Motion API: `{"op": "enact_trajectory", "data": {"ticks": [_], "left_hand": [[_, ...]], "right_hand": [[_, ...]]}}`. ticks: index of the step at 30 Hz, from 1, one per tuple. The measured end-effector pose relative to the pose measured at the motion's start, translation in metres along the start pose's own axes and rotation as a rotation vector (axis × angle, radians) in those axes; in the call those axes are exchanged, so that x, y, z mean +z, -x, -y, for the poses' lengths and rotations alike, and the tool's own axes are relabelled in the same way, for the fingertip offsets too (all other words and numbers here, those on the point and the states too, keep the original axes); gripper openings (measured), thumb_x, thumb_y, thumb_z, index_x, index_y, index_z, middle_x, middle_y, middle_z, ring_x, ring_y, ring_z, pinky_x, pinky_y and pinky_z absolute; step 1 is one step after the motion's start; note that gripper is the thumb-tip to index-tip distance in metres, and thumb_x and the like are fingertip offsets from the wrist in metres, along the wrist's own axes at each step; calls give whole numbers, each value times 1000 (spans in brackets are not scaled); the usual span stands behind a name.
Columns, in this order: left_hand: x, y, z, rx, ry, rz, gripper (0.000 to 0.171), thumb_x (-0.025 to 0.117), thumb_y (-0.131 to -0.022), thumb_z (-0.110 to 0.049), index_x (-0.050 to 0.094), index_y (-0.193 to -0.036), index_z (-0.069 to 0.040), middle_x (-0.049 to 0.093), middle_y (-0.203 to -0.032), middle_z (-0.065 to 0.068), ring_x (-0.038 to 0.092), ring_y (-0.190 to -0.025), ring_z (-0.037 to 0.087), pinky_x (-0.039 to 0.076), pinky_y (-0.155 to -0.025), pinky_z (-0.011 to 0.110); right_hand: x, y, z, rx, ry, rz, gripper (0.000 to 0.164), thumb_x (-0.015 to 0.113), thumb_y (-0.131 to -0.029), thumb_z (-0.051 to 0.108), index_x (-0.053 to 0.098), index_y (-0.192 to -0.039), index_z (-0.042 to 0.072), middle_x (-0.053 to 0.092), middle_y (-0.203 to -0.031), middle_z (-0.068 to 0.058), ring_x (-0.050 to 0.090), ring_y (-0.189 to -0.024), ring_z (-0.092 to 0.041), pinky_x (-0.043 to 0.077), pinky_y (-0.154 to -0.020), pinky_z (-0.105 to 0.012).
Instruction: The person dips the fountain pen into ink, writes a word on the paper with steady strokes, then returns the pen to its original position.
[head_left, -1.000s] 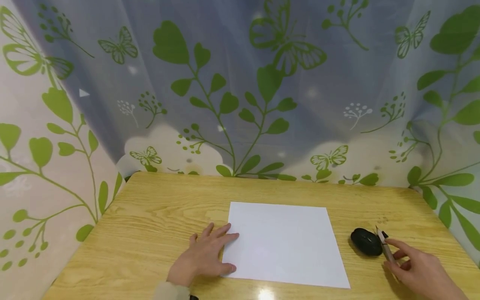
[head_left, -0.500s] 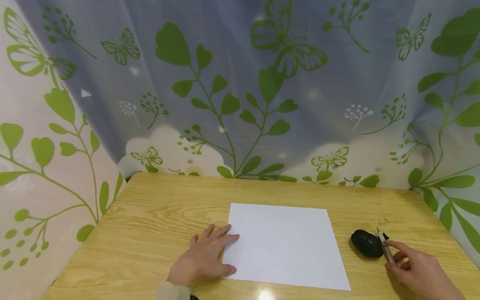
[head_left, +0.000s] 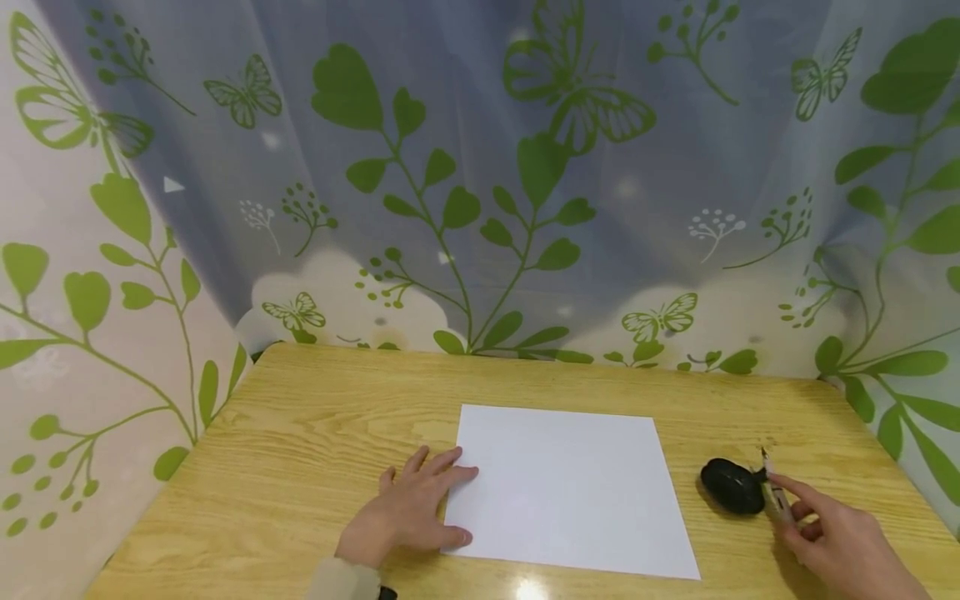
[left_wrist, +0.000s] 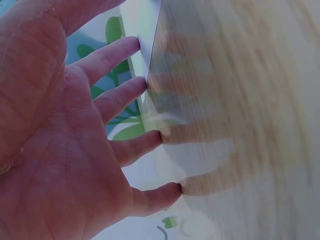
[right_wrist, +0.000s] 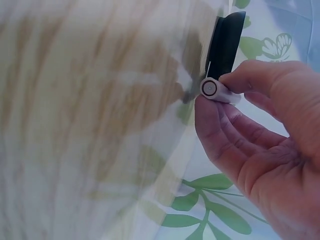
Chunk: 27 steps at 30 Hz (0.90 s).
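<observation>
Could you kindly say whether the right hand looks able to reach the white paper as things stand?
Probably yes: bare table lies between the right hand, holding a pen, and the near right corner of the white paper; the black rounded object sits farther back, leaving that way free.

Above the white sheet of paper (head_left: 577, 492) a hand could pass freely, and also along the wooden table (head_left: 555, 383) behind it. At the paper's left edge the spread left hand (head_left: 412, 512) blocks the way. Between the paper and the glossy black rounded object (head_left: 731, 486) only a narrow strip remains. Just beside this object, the pen (head_left: 781, 504) and the right hand (head_left: 840, 533) obstruct its right side. The patterned curtain (head_left: 480, 208) closes the back.
</observation>
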<state>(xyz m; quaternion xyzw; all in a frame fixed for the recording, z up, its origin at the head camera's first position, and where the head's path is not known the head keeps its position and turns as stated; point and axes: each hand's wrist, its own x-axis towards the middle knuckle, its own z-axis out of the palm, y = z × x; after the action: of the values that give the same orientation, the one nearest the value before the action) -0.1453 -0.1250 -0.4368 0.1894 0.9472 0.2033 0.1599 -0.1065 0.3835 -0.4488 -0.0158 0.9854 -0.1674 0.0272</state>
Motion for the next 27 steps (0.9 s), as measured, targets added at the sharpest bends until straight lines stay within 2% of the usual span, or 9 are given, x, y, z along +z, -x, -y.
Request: {"op": "enact_trajectory", "data": {"ticks": [7,13,20,27], "left_hand": [[0,0,0,3,-2,8,75,81,-82,-47,51,-149,-30,33,-167,0,22,-154,49,20,-106,87],[-1,-1,0,4,-7,6,76,81,-83,-47,51,-149,-29,32,-167,1,23,-153,50,21,-106,87],[-2,-1,-1,1,-4,10,75,82,-83,-46,52,-149,-28,33,-167,1,22,-153,49,20,-106,87],[-2,0,-1,-1,3,13,75,82,-83,-46,52,-149,-29,33,-167,0,22,-153,49,20,-106,86]], "right_hand": [[0,3,7,-19,-1,-6,57,70,-86,5,54,-140,-3,62,-84,3,58,-65,0,46,-55,-21],[1,6,16,-78,-28,-118,50,73,-86,5,62,-134,1,71,-96,-4,62,-68,1,50,-56,-20],[1,11,27,-147,-52,-255,44,77,-83,1,66,-126,2,72,-93,-5,64,-64,2,50,-51,-17],[-1,11,34,-140,-79,-235,43,78,-83,0,66,-125,2,73,-97,-10,65,-66,0,51,-52,-17]]}}
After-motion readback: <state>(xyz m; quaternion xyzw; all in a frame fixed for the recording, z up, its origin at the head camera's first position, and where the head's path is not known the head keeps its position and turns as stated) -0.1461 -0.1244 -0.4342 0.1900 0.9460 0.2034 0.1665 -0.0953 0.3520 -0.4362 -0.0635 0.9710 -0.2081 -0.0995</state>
